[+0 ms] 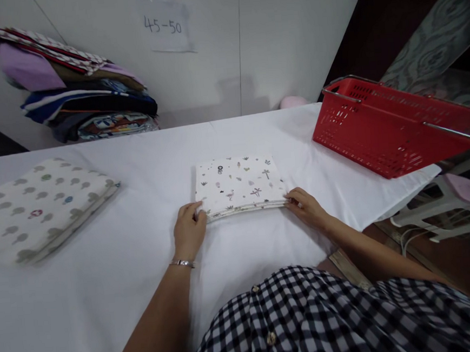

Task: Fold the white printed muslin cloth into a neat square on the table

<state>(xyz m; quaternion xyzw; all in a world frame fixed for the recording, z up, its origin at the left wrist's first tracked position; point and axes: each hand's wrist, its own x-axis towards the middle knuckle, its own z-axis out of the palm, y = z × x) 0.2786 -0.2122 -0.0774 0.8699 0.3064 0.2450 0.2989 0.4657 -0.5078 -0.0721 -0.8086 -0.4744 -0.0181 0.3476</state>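
A folded white cloth [239, 181] with small prints of palms, plants and animals lies flat on the white-covered table [232, 135]. Its layered near edge faces me. My left hand [189, 228], with a silver bracelet at the wrist, pinches the near left corner between thumb and fingers. At the near right corner, my right hand [306, 207] grips the same edge, fingers closed on the layers. Off to the left sits a second folded white cloth [46, 207], printed with grey mushroom-like shapes and a few coloured ones, apart from both hands.
A red plastic basket [394, 125] with metal handles stands at the right end of the table. Behind the table's left side is a pile of folded fabrics [90, 95]. A paper marked "45-50" [166, 29] hangs on the wall. A white stool [436, 203] stands at right.
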